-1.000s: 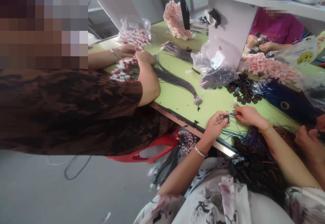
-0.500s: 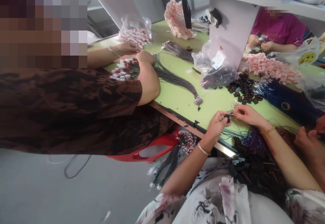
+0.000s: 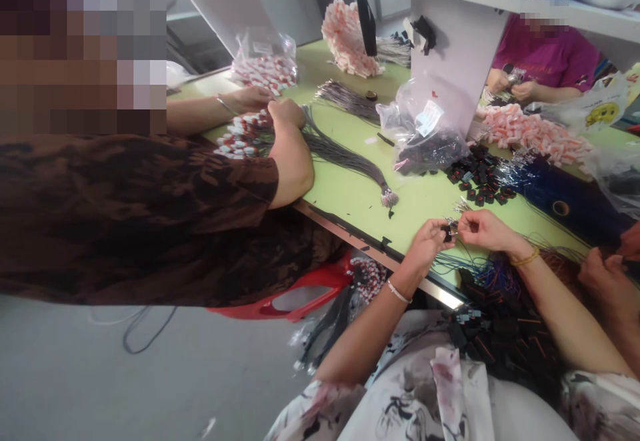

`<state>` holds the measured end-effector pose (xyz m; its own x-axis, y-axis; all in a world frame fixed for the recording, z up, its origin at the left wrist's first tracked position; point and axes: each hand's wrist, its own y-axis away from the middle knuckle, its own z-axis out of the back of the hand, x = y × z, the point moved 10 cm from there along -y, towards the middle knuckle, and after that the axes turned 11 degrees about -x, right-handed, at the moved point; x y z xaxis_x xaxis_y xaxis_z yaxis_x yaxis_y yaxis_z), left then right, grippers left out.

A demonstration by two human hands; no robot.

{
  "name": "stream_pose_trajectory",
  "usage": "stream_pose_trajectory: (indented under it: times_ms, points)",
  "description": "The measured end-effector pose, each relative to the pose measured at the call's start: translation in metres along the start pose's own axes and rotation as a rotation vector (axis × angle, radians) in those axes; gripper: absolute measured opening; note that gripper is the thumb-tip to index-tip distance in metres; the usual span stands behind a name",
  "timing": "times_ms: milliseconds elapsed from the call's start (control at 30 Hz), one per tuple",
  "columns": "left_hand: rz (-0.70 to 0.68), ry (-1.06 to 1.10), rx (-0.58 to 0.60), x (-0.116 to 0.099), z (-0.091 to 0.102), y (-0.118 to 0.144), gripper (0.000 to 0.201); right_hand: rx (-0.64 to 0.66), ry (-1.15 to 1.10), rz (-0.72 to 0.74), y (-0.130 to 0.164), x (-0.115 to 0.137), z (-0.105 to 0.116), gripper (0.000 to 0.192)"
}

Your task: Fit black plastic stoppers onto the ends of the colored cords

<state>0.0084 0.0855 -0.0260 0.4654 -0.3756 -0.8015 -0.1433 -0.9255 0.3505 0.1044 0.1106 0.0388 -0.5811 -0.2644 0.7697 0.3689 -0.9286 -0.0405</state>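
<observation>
A green surface (image 3: 350, 194) runs from the upper middle of the frame down to the lower right, with a white shelf above it and a grey floor at lower left. Just right of centre, the left hand (image 3: 425, 246) pinches a small black connector (image 3: 447, 231) between thumb and fingertips, closed narrowly on it. The right hand (image 3: 483, 229) meets it from the right, its fingers pinched on thin wires (image 3: 467, 254) that trail down toward a tangle of blue and black leads at the surface edge. The connector sits between the two hands, just above the near edge of the surface.

Up and to the right of the hands lies a loose pile of black connectors (image 3: 477, 177) on the surface. Beside that pile, toward the middle, a clear plastic bag (image 3: 425, 137) lies slumped with dark parts inside and a white label on it. At upper middle-left, a second clear bag (image 3: 265, 64) holds red-and-white pieces. A bundle of grey wires (image 3: 345, 157) stretches across the centre of the surface. Pink-and-white heaps lie at top centre and at right (image 3: 530, 133).

A person in a dark brown sleeve (image 3: 140, 214) fills the left of the frame, hands on red-and-white parts. Another person in a magenta shirt (image 3: 547, 54) sits at upper right.
</observation>
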Motion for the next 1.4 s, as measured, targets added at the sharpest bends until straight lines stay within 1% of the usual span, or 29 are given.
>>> stream_pose_trajectory:
  times_ms: [100, 233, 533, 767, 867, 1067, 1133, 1233, 1400]
  points:
    - [0.001, 0.004, 0.005, 0.000, 0.000, 0.000, 0.028, -0.025, -0.001, 0.011, 0.000, 0.001, 0.001, 0.006]
    - [0.013, 0.002, 0.004, 0.000, 0.000, 0.000, 0.027, -0.024, 0.029, 0.021, 0.000, 0.003, 0.000, 0.006]
    - [0.013, -0.011, 0.011, 0.000, -0.002, 0.000, 0.024, -0.055, 0.191, 0.070, 0.000, 0.013, 0.003, 0.003]
    - [-0.004, -0.008, -0.002, 0.001, 0.000, -0.002, 0.027, -0.066, 0.361, 0.133, 0.002, 0.029, 0.004, 0.002]
    - [-0.013, -0.023, 0.005, 0.003, 0.001, -0.002, 0.030, -0.046, 0.452, 0.182, 0.003, 0.034, -0.001, 0.004]
    - [-0.032, -0.033, 0.003, 0.002, 0.000, -0.002, 0.029, -0.006, 0.604, 0.269, 0.003, 0.040, -0.015, 0.005]
    - [-0.002, -0.012, -0.005, 0.003, 0.000, -0.003, 0.030, -0.006, 0.606, 0.284, 0.003, 0.041, -0.015, 0.006]
    - [0.046, 0.014, -0.024, 0.005, 0.002, -0.004, 0.031, -0.008, 0.541, 0.268, 0.003, 0.039, -0.010, 0.007]
    - [0.044, -0.001, -0.045, 0.006, 0.004, -0.005, 0.029, -0.012, 0.450, 0.219, 0.004, 0.031, -0.003, 0.007]
